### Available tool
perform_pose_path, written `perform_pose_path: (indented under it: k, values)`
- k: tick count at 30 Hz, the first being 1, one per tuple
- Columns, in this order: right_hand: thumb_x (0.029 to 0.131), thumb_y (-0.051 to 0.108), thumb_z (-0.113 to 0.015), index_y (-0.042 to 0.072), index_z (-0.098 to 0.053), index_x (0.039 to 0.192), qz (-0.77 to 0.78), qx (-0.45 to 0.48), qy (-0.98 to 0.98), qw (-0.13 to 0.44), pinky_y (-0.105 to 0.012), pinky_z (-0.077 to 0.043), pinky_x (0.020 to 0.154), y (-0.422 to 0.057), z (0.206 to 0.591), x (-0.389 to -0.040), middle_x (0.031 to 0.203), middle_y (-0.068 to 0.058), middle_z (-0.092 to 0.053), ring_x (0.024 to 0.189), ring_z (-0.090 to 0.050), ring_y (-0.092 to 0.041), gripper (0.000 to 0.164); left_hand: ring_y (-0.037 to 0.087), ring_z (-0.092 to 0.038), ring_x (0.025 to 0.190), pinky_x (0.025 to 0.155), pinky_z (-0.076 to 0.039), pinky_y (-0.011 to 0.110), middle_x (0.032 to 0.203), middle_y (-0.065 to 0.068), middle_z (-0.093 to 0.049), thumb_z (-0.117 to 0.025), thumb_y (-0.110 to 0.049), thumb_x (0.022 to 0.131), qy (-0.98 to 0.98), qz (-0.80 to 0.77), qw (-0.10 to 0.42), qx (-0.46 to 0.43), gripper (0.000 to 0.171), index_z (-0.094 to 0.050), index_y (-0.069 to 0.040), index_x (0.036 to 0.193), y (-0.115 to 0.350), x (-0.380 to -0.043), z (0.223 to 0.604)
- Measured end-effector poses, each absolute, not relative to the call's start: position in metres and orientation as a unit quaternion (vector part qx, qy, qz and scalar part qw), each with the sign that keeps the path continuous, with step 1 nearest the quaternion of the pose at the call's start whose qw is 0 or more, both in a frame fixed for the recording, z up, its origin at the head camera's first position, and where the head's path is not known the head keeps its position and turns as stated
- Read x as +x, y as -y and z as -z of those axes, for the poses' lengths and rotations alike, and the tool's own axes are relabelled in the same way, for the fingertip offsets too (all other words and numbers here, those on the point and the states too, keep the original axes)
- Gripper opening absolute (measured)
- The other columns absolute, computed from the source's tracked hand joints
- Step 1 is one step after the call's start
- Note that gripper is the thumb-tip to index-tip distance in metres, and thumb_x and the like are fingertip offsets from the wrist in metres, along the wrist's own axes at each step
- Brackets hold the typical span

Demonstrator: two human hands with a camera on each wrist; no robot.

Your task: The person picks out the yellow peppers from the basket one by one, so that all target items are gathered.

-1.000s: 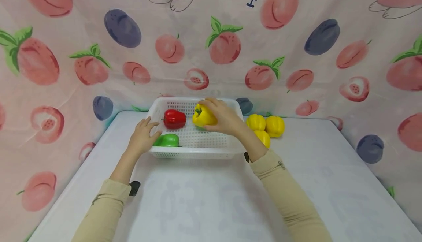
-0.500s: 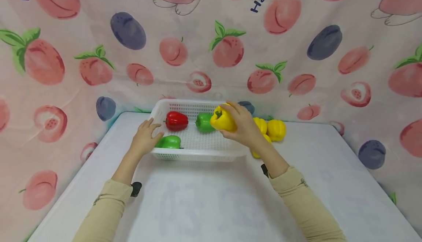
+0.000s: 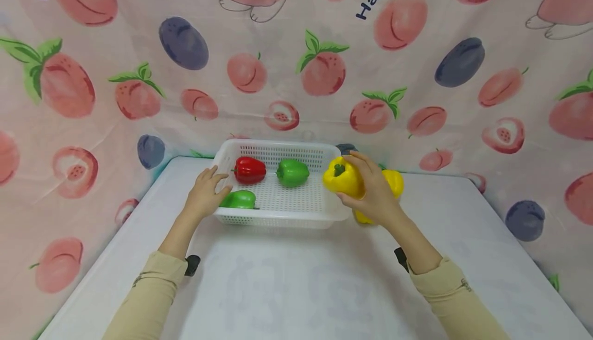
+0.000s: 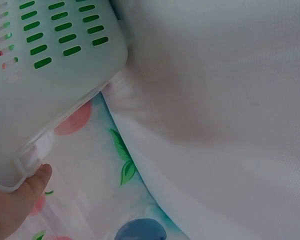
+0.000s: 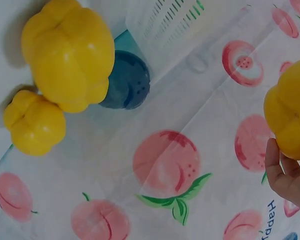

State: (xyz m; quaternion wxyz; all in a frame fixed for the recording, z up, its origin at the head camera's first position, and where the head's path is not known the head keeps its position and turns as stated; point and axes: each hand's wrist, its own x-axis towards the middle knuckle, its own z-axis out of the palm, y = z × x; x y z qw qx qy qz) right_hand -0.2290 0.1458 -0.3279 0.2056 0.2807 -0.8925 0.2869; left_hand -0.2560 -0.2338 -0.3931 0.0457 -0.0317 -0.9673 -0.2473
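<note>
In the head view, my right hand (image 3: 377, 196) grips a yellow bell pepper (image 3: 342, 178), fingers over its top and thumb beneath. That pepper overlaps the right rim of a white slotted basket (image 3: 278, 215), its green stem turned left. The right wrist view shows the same pepper (image 5: 292, 112) at its edge, fingertips against it. My left hand (image 3: 204, 191) rests at the basket's left rim with fingers and thumb spread. A red bell pepper (image 3: 250, 170), a green bell pepper (image 3: 293, 173) and another green pepper (image 3: 240, 199) lie in the basket.
More yellow peppers stand on the white table (image 3: 278, 278) right of the basket, partly behind my right hand; one yellow pepper (image 3: 394, 182) shows past it. A fruit-print cloth (image 3: 278, 72) hangs behind the table's far edge.
My right hand has carried the yellow pepper rightward, from over the basket's back middle to its right rim, uncovering the green pepper beneath. The left hand stays at the left rim.
</note>
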Motion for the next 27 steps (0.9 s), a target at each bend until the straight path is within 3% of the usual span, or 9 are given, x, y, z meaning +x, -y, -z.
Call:
perform_pose_path:
  k: [8, 17, 27]
  values:
    - [0.073, 0.011, -0.079, 0.010, -0.042, 0.134, -0.278, 0.264, 0.899, 0.211, -0.058, -0.046, 0.095, -0.171, 0.332, -0.217, 0.141, -0.015, -0.039, 0.122, -0.043, -0.037, 0.072, 0.044, -0.012, 0.142, 0.105, -0.024, 0.069, 0.153, 0.024, -0.022, -0.046, -0.032, 0.095, 0.967, 0.248, 0.040, -0.028, 0.050, -0.047, -0.003, 0.136, 0.232, -0.257, 0.395]
    - [0.071, 0.012, -0.081, 0.005, -0.045, 0.131, -0.243, 0.257, 0.903, 0.244, -0.060, -0.048, 0.090, -0.196, 0.344, -0.211, 0.136, -0.019, -0.044, 0.119, -0.045, -0.041, 0.070, 0.045, -0.012, 0.142, 0.105, -0.023, 0.070, 0.153, 0.025, -0.021, -0.046, -0.031, 0.096, 0.968, 0.245, 0.040, -0.030, 0.049, -0.047, -0.002, 0.136, 0.233, -0.255, 0.395]
    - [0.068, 0.015, -0.083, 0.004, -0.047, 0.129, -0.232, 0.237, 0.908, 0.255, -0.056, -0.051, 0.086, -0.217, 0.354, -0.206, 0.132, -0.020, -0.046, 0.115, -0.049, -0.039, 0.072, 0.044, -0.012, 0.142, 0.105, -0.023, 0.070, 0.153, 0.025, -0.021, -0.046, -0.031, 0.095, 0.968, 0.245, 0.042, -0.032, 0.050, -0.047, -0.003, 0.136, 0.234, -0.257, 0.394]
